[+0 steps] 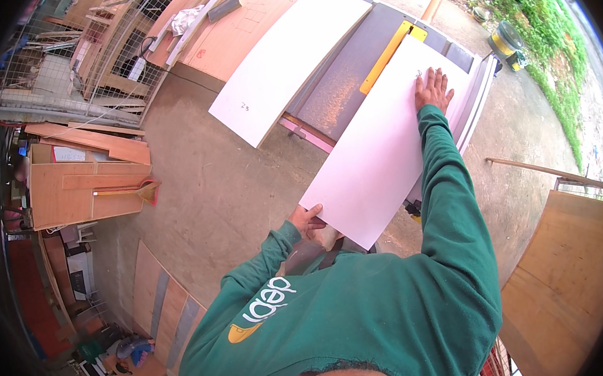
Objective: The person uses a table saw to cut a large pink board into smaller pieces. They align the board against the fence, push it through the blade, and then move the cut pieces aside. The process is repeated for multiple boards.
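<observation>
A long white board (pixel 381 148) lies on a grey table saw (pixel 333 85), its near end jutting out past the table toward my body. My right hand (pixel 434 92) rests flat on the board's far part, fingers spread. At the board's near left corner my left hand (pixel 306 220) grips the edge, thumb on top and the other fingers partly hidden. Just left of the board's far end shows the saw's yellow insert plate (pixel 386 58), with sawdust (pixel 332 105) scattered beside it. No blade can be made out.
Left of the saw lies a second white board (pixel 289 65), beside a wood-coloured sheet (pixel 246 27). A metal rail (pixel 480 106) runs along the right. Wire mesh (pixel 81 40) and a wooden cabinet (pixel 81 186) stand left, a plywood panel (pixel 560 283) right, a bucket (pixel 505 40) far right.
</observation>
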### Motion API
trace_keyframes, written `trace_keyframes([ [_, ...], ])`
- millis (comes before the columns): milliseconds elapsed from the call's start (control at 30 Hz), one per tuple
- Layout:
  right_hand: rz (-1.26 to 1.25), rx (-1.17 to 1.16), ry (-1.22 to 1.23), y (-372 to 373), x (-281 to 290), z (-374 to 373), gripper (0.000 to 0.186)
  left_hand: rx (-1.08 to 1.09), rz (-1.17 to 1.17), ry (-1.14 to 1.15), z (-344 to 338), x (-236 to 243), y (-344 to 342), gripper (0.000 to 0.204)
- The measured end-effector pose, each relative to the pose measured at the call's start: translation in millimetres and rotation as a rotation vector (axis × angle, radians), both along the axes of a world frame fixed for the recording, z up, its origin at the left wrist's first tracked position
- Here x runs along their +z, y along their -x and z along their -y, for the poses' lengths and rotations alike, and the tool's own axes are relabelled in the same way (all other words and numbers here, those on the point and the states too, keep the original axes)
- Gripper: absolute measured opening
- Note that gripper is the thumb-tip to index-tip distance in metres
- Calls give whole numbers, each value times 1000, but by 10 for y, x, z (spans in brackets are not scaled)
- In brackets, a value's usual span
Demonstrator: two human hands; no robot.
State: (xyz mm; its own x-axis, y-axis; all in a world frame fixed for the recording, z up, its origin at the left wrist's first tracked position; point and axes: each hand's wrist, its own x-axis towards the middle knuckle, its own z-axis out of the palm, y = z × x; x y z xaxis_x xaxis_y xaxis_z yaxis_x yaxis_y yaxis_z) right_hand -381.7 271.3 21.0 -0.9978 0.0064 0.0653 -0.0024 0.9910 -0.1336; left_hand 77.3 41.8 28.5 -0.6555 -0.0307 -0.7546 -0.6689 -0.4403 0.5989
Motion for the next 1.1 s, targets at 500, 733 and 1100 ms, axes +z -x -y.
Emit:
trace_keyframes([
  [500, -23, 4, -4, 80, -63, -32, 66, -18, -7, -9, 0, -28, 54, 64],
  [733, -19, 10, 12, 74, -15, -20, 66, -10, 3, -5, -14, -33, 73, 66],
  [1100, -18, 13, 7, 93, -17, -3, 65, -23, 15, -26, 35, -35, 91, 66],
])
